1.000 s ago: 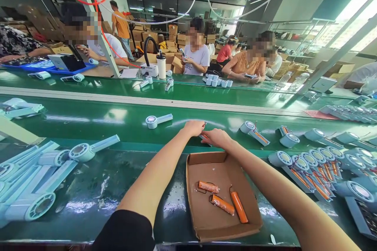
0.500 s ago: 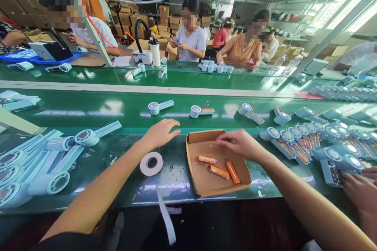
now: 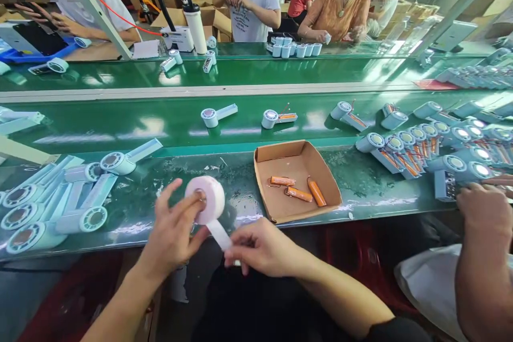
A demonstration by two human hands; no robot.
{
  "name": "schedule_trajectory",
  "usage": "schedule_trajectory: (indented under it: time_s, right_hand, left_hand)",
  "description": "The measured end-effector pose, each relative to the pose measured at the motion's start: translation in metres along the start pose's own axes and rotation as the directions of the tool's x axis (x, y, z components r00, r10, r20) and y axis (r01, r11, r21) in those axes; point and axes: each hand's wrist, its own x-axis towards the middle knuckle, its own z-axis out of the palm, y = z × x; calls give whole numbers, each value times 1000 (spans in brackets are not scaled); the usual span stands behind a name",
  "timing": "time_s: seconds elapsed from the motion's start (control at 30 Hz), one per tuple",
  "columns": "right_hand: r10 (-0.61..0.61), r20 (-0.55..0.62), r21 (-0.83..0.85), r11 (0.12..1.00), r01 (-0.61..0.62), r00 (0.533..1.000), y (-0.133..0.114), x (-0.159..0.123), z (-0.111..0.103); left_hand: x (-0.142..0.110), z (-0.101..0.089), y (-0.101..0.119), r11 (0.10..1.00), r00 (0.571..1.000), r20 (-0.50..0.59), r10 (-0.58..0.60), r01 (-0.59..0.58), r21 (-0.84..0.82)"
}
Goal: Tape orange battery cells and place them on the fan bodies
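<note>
My left hand [image 3: 172,232] grips a white roll of tape [image 3: 206,199], held up over the near edge of the green bench. My right hand [image 3: 260,248] pinches the loose tape strip [image 3: 219,235] that hangs down from the roll. Just to the right lies an open cardboard tray [image 3: 280,207] with three orange batteries [image 3: 298,189] in it. On the green conveyor belt [image 3: 160,125] beyond lie light-blue handheld fan bodies, one of them [image 3: 276,117] with an orange battery fitted.
Several fan shells [image 3: 60,203] are piled at my left and more fan bodies [image 3: 420,144] at my right. A neighbour's hand [image 3: 481,208] reaches in at the far right. Other people sit across the belt by cardboard boxes.
My hands came back from the belt and the tray toward me. The left hand picked the tape roll up off the bench, and the right hand took hold of its loose end.
</note>
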Motion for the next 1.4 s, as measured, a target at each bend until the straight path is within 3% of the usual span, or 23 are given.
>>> schedule_trajectory:
  time_s: [0.07,0.13,0.2,0.3,0.37,0.43,0.47,0.53,0.6,0.67,0.73,0.83,1.03,1.1,1.17,1.23,1.3,1.4]
  right_hand:
    - [-8,133,-132,991,25,991,-1,-5,-2]
    - [-46,132,-344,935,89,990,-6,-13,-19]
    - [-94,-69,-565,824,38,993,-12,-16,-49]
    - [-102,-373,-772,585,-248,922,-19,-7,-105]
    - [-8,-409,-815,454,-361,913,-20,6,-134]
    - [77,-395,-822,415,-389,916,-19,15,-152]
    - [79,-388,-816,435,-382,918,-19,17,-157]
    - [8,-382,-733,607,-309,924,-20,14,-157]
    - [-108,-380,-504,857,-108,919,-22,5,-149]
    - [-205,-410,-240,964,111,889,-24,-7,-134]
    - [-246,-435,-151,968,199,866,-27,-18,-118]
    - [-246,-454,-101,969,224,857,-30,-28,-102]
    - [-198,-456,13,973,229,868,-23,-30,-101]
    - [-202,-532,39,964,262,822,-21,-30,-103]
    - [-190,-640,97,941,324,744,-20,-32,-107]
    - [-145,-687,163,924,345,712,-20,-36,-110]
    - [-121,-651,197,927,321,750,-21,-40,-109]
    - [-165,-556,120,954,275,815,-23,-45,-104]
  left_hand:
    - [-2,-8,-13,998,1000,-18,3,-2,67]
    - [-8,-12,-26,992,999,-41,3,2,128]
    - [-12,-12,-30,989,998,-61,-28,36,142]
    - [-9,-7,-18,994,997,-58,-59,65,90]
    - [0,1,-4,998,999,-38,-39,40,50]
    - [13,11,10,1000,1000,-19,-7,7,18]
    - [21,15,16,1000,1000,-13,13,-13,1]
    - [34,22,26,998,998,5,59,-59,-31]
    - [43,25,34,993,994,32,106,-104,-54]
    - [48,25,38,989,988,73,136,-132,-64]
    - [49,24,40,987,983,103,153,-148,-60]
    - [47,20,41,985,976,137,170,-165,-45]
    - [48,11,42,972,957,171,234,-231,-37]
    - [49,9,44,972,956,173,237,-234,-33]
    - [48,6,47,972,955,183,234,-231,-41]
    - [48,4,50,970,949,201,244,-237,-59]
    - [47,4,53,964,941,205,267,-259,-68]
    - [49,4,55,955,933,203,296,-294,-41]
